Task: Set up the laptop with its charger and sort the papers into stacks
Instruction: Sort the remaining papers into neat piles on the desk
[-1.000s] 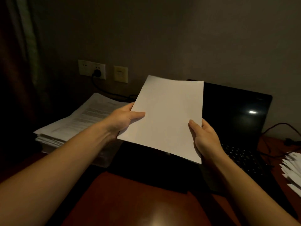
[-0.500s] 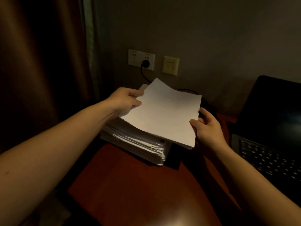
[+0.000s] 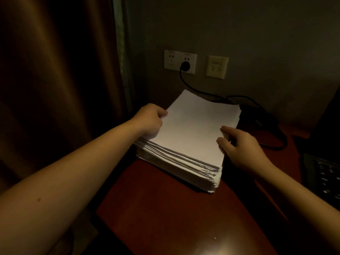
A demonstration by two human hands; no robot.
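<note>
At the centre of the frame, a thick, ragged-edged stack of white papers [image 3: 184, 162] sits on the glossy reddish wooden desk [image 3: 165, 214]. Its smooth blank top sheet [image 3: 193, 126] is pinched at its left edge by the left hand [image 3: 149, 120] and at its right edge by the right hand [image 3: 241, 146]. Behind, a black charger cable [image 3: 185, 84] curves up to a pale rectangular wall socket [image 3: 173, 61], and the dark laptop [image 3: 325, 177] shows its keys at the right edge.

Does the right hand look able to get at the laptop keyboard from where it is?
Probably yes. The right hand pinches the top sheet at the paper stack edge; the keyboard lies to its right with only desk showing between. It must let go first.
</note>
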